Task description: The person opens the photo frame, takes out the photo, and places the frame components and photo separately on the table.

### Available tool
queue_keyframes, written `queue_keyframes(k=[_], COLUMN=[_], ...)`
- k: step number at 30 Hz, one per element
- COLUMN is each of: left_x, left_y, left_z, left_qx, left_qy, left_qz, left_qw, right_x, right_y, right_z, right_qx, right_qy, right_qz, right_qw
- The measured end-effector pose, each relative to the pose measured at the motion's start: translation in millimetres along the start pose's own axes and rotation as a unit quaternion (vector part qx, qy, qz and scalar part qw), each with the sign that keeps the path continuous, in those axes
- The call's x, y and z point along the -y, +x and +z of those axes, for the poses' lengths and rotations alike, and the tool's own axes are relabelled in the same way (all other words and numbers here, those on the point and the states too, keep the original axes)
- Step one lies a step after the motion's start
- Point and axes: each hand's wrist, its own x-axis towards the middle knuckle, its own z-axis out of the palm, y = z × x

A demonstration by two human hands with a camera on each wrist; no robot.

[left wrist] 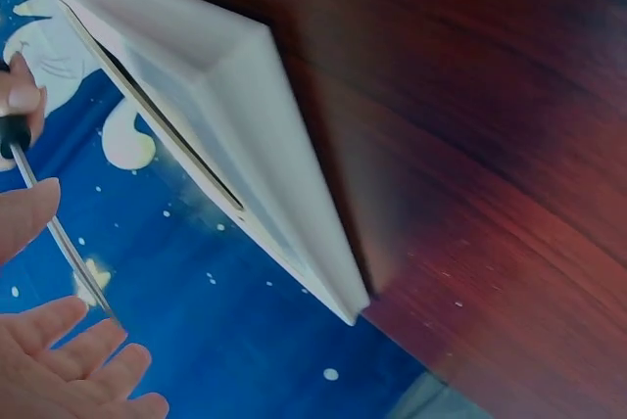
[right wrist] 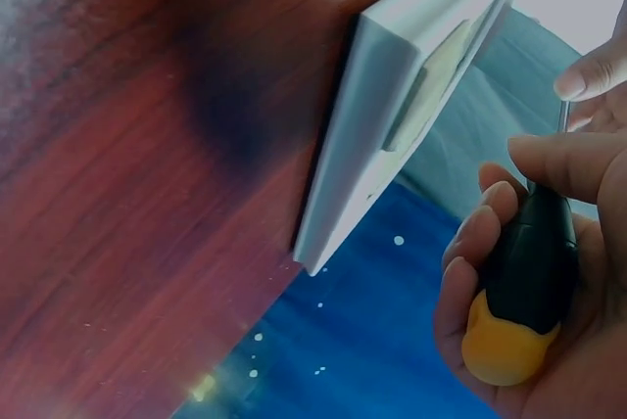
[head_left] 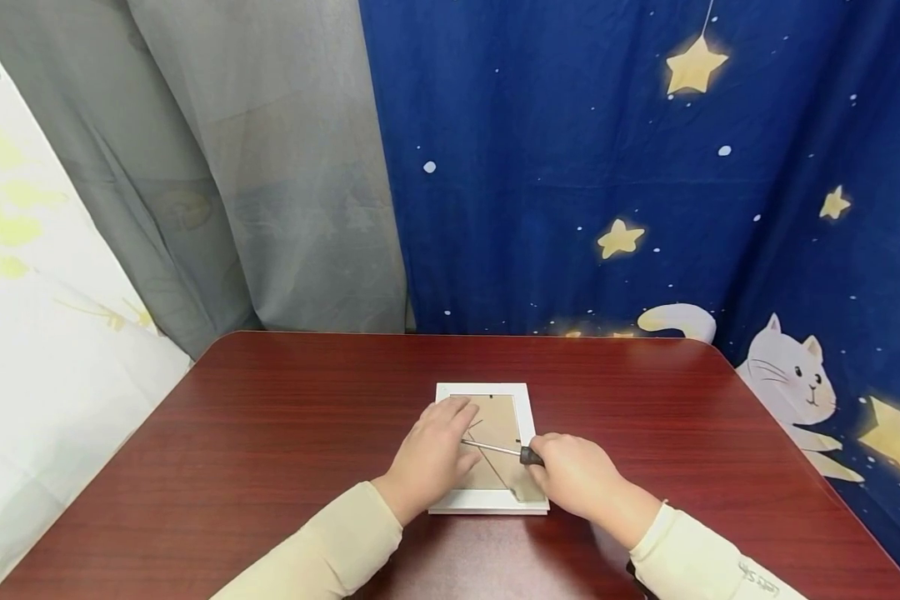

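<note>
Right hand (head_left: 576,471) grips screwdriver (right wrist: 534,257) by black-and-yellow handle. Left hand (head_left: 433,450) loosely spread, thumb apart from fingers, near screwdriver's tip; contact unclear. White frame (head_left: 480,501) beneath both hands, on worktop (head_left: 300,417).

Forearms (head_left: 337,537) angled inward, left grip (head_left: 433,454) relaxed, fingers (left wrist: 96,349) loosely extended, right grip (head_left: 579,473) curled
</note>
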Motion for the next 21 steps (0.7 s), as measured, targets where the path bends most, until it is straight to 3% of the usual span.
queue_keyframes(k=[10,21], left_x=[16.9,28.1], left_y=[-4.1,-2.0], left_z=[-2.0,1.5], left_qx=[0.052,0.103], left_qy=[-0.037,-0.044], left_qz=[-0.103,-0.19], left_qw=[0.9926,0.9753], right_x=[-11.7,-23.3], right_y=[-3.8,-6.7], right_z=[3.0,1.2], right_qx=[0.0,0.007], right_qy=[-0.007,-0.019], right_qz=[0.006,0.012], right_qw=[1.0,1.0])
